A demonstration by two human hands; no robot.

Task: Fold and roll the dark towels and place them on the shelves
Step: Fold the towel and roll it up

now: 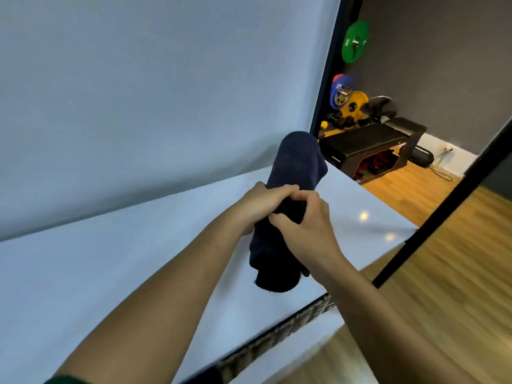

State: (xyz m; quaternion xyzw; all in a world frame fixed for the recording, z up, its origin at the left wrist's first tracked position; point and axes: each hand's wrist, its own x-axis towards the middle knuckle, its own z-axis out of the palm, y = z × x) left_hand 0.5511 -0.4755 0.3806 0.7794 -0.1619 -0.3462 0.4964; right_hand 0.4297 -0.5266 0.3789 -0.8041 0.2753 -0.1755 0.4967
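Navy towel (297,162), rolled into a thick cylinder, held tilted over the right part of the white desk (110,259). Its upper end points toward the far right corner and its lower end hangs near the front edge; contact with the surface cannot be judged. The left hand (266,200) wraps the roll's middle from the left, fingers curled over the top. The right hand (304,225) clamps the same section from the near side, fingertips pressed into the cloth; the two hands touch.

The desk's front edge (277,336) runs diagonally from lower left to right, showing a dark mottled band beneath the white top. Its right edge drops to a wooden floor (457,286). A black pole (443,212) slants just beside the right corner.

A pale screen (166,92) rises directly behind the desk, framed in black on its right. Beyond stand a black padded bench (371,139) and weight plates: green (354,41), blue (341,90) and yellow (356,105), against a grey wall. A cable (443,173) lies on the floor.

Markings on the blue plate are too blurred to read.
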